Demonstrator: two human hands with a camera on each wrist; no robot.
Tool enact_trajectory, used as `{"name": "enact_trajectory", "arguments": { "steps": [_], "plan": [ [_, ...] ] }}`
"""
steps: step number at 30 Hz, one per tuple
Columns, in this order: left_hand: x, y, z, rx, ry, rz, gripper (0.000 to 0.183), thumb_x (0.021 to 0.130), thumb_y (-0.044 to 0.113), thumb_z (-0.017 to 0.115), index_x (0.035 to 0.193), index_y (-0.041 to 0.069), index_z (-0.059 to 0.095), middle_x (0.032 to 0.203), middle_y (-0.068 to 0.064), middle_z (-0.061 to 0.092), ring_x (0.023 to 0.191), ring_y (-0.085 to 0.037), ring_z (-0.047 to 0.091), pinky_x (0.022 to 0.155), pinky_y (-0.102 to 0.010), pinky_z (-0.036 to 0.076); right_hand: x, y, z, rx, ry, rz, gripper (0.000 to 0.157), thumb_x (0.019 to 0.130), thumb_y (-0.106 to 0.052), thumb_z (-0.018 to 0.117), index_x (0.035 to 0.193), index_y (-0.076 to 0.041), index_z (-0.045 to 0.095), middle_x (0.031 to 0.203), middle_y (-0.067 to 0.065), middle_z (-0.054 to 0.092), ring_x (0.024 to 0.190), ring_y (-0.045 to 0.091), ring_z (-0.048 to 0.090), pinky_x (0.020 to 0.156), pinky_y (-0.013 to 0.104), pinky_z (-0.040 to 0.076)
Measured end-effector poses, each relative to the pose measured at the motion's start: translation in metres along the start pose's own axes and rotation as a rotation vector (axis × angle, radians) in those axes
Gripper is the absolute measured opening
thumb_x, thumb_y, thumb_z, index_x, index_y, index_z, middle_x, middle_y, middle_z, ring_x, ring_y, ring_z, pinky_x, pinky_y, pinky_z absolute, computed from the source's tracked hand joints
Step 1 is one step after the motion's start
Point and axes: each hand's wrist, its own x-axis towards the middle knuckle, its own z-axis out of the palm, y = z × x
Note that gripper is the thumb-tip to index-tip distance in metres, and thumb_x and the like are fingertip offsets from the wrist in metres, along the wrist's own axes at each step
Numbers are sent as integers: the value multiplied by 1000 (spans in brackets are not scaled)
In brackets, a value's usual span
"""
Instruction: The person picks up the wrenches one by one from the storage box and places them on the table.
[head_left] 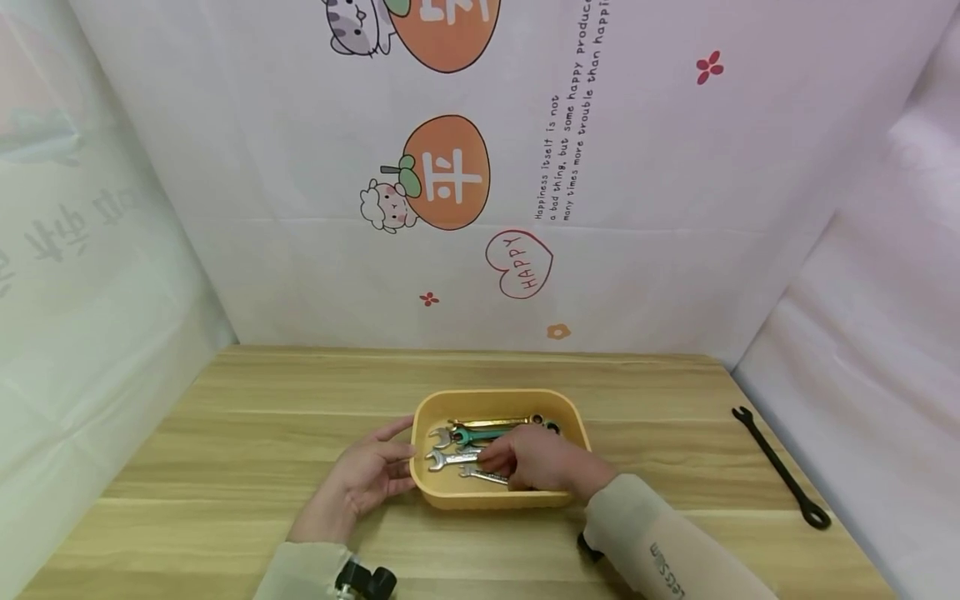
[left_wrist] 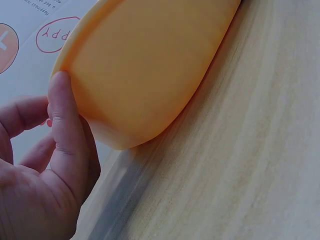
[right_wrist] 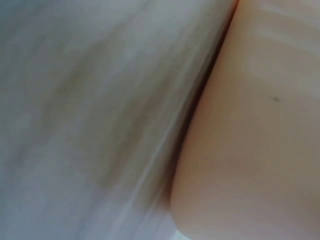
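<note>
A yellow plastic bin (head_left: 491, 501) stands on the table, with several wrenches lying inside. My left hand (head_left: 372, 469) is at the bin's left end, its loosely extended fingers touching the wall; the left wrist view shows a fingertip (left_wrist: 61, 80) at the rim. Reaching over the bin's near right side, my right hand (head_left: 542, 458) has its fingers curled down at a silver open-end wrench (head_left: 442, 459), whose other end they hide. Beyond it lie a green wrench (head_left: 480, 435) and a gold one (head_left: 491, 422). Another small silver wrench (head_left: 483, 475) lies nearer the front wall.
A long black wrench (head_left: 782, 469) lies apart near the table's right edge. White printed cloth (head_left: 637, 275) hangs behind the wooden table (head_left: 292, 400) and along both sides. The right wrist view shows only the bin's wall (right_wrist: 250, 150) and blurred tabletop.
</note>
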Motion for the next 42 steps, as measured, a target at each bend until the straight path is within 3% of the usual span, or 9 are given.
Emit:
{"name": "enact_trajectory", "arguments": {
  "steps": [10,18,22,27,34,38,42],
  "plan": [
    [0,0,0,5,9,1,64,92,-1,59,152,9,39,99,-19,60,78,-21,61,68,-32,58,0,3,1,-9,44,27,59,74,15,68,127,-11,70,100,-8,74,81,2,62,59,21,50],
    [1,0,0,4,4,-1,64,92,-1,59,152,9,39,100,-19,61,78,-21,62,69,-33,58,-4,3,-3,102,80,72,57,79,14,62,130,-9,67,102,-7,72,79,10,62,56,23,49],
    [2,1,1,7,4,-3,64,92,-1,60,152,9,39,101,-19,60,78,-21,62,69,-33,58,-7,3,-10,228,146,111,57,82,14,60,134,-9,63,105,-4,70,85,16,60,62,26,50],
    [1,1,0,4,6,-8,63,93,-1,59,152,9,39,100,-19,60,78,-21,61,68,-33,58,-8,3,-17,432,220,148,59,82,16,58,137,-7,59,111,4,66,86,24,58,60,29,51],
    [1,0,0,0,-3,-9,64,93,-1,59,153,9,38,97,-17,60,77,-20,61,68,-33,58,-8,9,-29,535,332,171,56,84,10,65,137,-4,58,119,13,64,92,26,61,71,35,57],
    [1,0,-1,-3,6,-9,64,92,-1,59,152,9,39,97,-18,60,77,-20,61,68,-33,58,-9,10,-35,668,379,206,62,81,14,64,140,-6,57,126,20,59,97,30,60,74,38,59],
    [1,1,-1,-4,9,-6,64,92,-1,60,152,9,39,99,-19,60,77,-21,61,68,-34,58,-12,9,-42,743,420,241,69,79,18,62,142,-9,55,128,19,56,99,31,59,74,37,58]
  ]
}}
